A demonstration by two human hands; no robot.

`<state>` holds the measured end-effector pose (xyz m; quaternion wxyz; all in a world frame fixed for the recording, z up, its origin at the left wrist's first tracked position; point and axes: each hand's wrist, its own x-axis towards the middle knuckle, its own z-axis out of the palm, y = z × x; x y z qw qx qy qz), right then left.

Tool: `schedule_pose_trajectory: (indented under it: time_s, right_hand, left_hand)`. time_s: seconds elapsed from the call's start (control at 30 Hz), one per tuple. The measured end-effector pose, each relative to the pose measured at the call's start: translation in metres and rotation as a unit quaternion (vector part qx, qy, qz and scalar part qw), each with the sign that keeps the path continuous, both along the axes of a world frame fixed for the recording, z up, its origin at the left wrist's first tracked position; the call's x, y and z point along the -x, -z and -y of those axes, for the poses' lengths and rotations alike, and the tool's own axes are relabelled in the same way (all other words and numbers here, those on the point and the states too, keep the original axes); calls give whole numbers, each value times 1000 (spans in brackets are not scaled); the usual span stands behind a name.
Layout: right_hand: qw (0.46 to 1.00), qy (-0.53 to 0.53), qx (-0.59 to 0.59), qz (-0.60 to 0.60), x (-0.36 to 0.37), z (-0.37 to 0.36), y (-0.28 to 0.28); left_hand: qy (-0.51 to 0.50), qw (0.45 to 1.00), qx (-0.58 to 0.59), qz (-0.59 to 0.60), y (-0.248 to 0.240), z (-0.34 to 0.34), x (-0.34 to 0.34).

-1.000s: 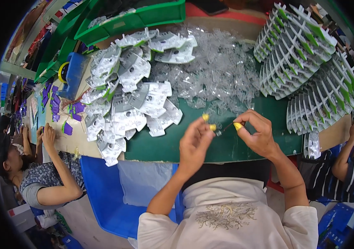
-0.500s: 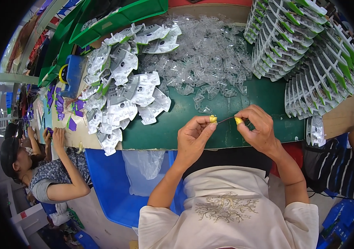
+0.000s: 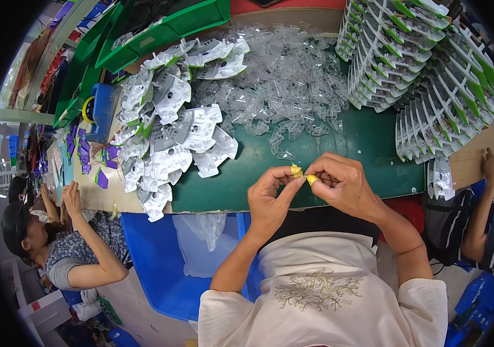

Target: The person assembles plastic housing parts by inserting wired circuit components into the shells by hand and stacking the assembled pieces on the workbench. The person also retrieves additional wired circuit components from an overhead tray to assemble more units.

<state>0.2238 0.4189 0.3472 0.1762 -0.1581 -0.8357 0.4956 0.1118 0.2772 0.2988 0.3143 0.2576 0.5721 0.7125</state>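
Over the front edge of the green table mat [image 3: 212,194], my left hand [image 3: 273,194] and my right hand [image 3: 342,182] meet fingertip to fingertip. Each is closed in a pinch, with yellow tape wrapped around a finger. Between them is the end of a thin reddish strand, now mostly hidden by the fingers; whether it is wire or thread I cannot tell. Just beyond my hands lies a heap of small clear plastic pieces [image 3: 284,81], with a few stray ones closest to my fingers.
Silver-grey plastic panels with green edges [image 3: 195,127] are piled at left. Tall stacks of similar panels [image 3: 443,110] stand at right. Green bins [image 3: 166,32] and a blue tape dispenser [image 3: 103,110] sit far left. Below the edge is a blue tub [image 3: 154,260]. A co-worker [image 3: 79,248] sits at left, another at right.
My right hand has moved left until its fingertips meet my left hand's. The strand that was stretched between them is now mostly hidden. The right-hand co-worker's arm has risen.
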Motion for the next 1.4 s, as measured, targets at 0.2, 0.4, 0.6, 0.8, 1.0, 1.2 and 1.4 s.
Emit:
schedule_pose_trajectory:
  time_s: [0.2, 0.4, 0.6, 0.8, 1.0, 1.2, 1.4]
  right_hand:
    - [998, -19, 59, 16, 4, 5, 12]
    - [980, -97, 173, -27, 22, 5, 29]
    - [968, 13, 251, 1, 18, 7, 27]
    - [971, 46, 233, 15, 12, 16, 20]
    - [979, 116, 167, -2, -16, -6, 12]
    - [997, 23, -75, 13, -26, -1, -5]
    - [947, -86, -309, -8, -7, 5, 22]
  left_hand:
    - [19, 999, 22, 34, 4, 16, 7]
    - [165, 838, -77, 514, 16, 30, 26]
    - [-59, 920, 152, -357, -26, 35, 72]
    - [-145, 667, 308, -663, -9, 30, 137]
    - [-130, 720, 187, -655, -23, 37, 103]
    - [80, 766, 15, -638, 9, 48, 1]
    - [102, 813, 52, -571, 22, 44, -14]
